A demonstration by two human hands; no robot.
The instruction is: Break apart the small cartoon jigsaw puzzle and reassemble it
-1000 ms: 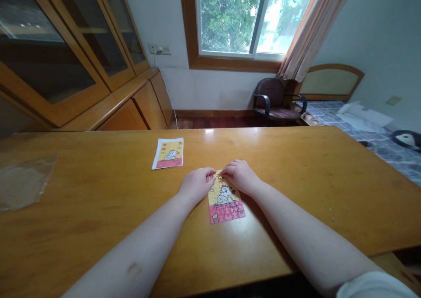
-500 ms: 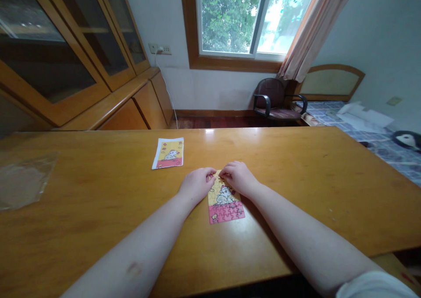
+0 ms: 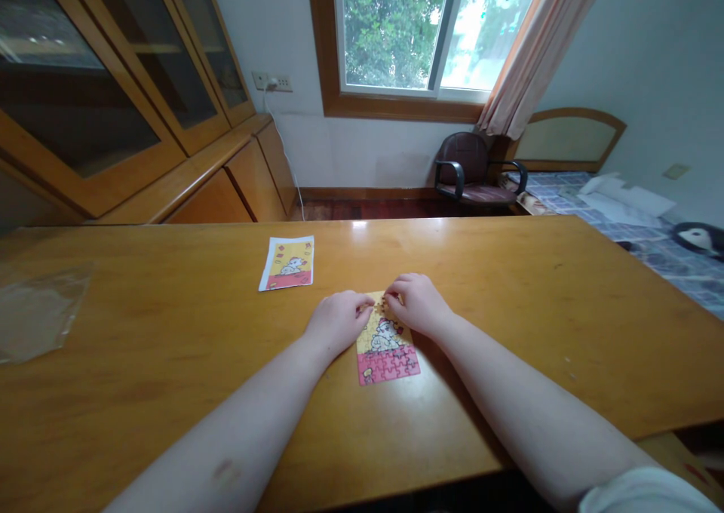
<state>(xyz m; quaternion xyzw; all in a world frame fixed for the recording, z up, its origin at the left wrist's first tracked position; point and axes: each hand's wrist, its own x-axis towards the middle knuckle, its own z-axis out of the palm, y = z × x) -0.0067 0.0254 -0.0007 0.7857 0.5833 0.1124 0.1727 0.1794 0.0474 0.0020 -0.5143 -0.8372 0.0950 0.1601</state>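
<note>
A jigsaw puzzle point(image 3: 388, 364) lies flat on the wooden table, pink along its lower part and yellow above, with a white cartoon animal in the middle. At its upper left edge rests my left hand point(image 3: 339, 319), thumb and index finger brought together; what lies between them, if anything, is hidden. My right hand point(image 3: 417, 304) is over the upper right edge, its fingers pinched on what looks like a small puzzle piece point(image 3: 383, 306). Between the two sets of fingertips, the puzzle's top shows uneven gaps. Beyond my left hand lies a printed picture card point(image 3: 289, 264) with the same design.
The wooden table point(image 3: 186, 332) fills the foreground. A clear plastic bag point(image 3: 42, 309) lies at its left. Past the far edge stand a wooden cabinet point(image 3: 220, 173), an office chair point(image 3: 469, 167) and a bed point(image 3: 687, 271).
My right hand has shifted slightly right, widening the space between my fingertips over the puzzle's top. My left hand stays nearly in place.
</note>
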